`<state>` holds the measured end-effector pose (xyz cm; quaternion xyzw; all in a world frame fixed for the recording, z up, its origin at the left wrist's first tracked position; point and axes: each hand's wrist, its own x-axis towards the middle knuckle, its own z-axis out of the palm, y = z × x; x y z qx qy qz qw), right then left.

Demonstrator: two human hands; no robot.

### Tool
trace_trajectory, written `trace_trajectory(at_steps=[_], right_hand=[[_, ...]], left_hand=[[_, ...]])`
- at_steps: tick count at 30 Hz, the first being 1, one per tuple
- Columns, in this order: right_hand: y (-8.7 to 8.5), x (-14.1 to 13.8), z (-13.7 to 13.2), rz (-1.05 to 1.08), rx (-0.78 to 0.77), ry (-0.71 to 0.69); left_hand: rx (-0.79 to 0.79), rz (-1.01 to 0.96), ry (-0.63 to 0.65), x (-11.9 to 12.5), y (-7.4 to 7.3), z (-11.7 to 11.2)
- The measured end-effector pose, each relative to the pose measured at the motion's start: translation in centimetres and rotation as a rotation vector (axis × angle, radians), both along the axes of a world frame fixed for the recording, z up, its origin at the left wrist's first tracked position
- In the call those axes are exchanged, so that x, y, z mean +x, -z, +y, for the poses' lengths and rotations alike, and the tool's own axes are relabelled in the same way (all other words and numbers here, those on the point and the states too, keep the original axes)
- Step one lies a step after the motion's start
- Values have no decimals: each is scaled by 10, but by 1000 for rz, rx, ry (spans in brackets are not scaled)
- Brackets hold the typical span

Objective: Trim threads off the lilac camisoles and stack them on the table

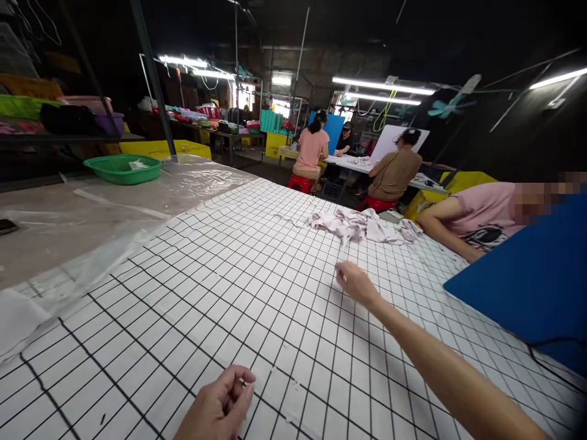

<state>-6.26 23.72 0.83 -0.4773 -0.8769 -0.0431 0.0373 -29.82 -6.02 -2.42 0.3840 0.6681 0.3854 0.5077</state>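
My left hand [224,400] is low in the head view, just over a white tablecloth with a black grid [220,269]. Its fingers are curled, the thumb close to the fingertips, and nothing shows between them. My right hand [353,280] reaches out over the cloth near the middle, its fingers folded in. Whatever may be in it is hidden, and the hand is slightly blurred. Just beyond it lies a loose heap of pale pinkish-white fabric pieces [362,226], apart from the hand. Small white scraps [293,384] dot the cloth beside my left hand.
A blue panel [527,281] stands at the right, beside a person in a pink shirt [490,211] leaning on the table. To the left are clear plastic sheeting [114,244] and a green basin [123,169]. Other people sit at a table farther back.
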Motion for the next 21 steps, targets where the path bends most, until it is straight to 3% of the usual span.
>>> trace_trajectory(at_steps=[2,4,7,9,11,14,17,21], right_hand=[[-9,21,-82,196,-97,-298],[-24,48,-167,283,-219,-409],[-60,92,-266,287,-420,-373],[-84,119,-304,288,-522,-314],[-102,146,-324,294,-542,-238],[-112,188,-334,267,-503,-121],[-104,228,-328,177,-449,23],[-75,271,-297,4,-470,290]], left_hand=[[76,79,24,3,0,0],[166,172,62,11,-1,1],[313,322,211,38,-4,3],[423,442,311,62,-5,9],[515,531,322,86,-5,17],[490,669,169,108,-5,30],[355,690,155,116,-5,34],[261,673,123,120,-6,27]])
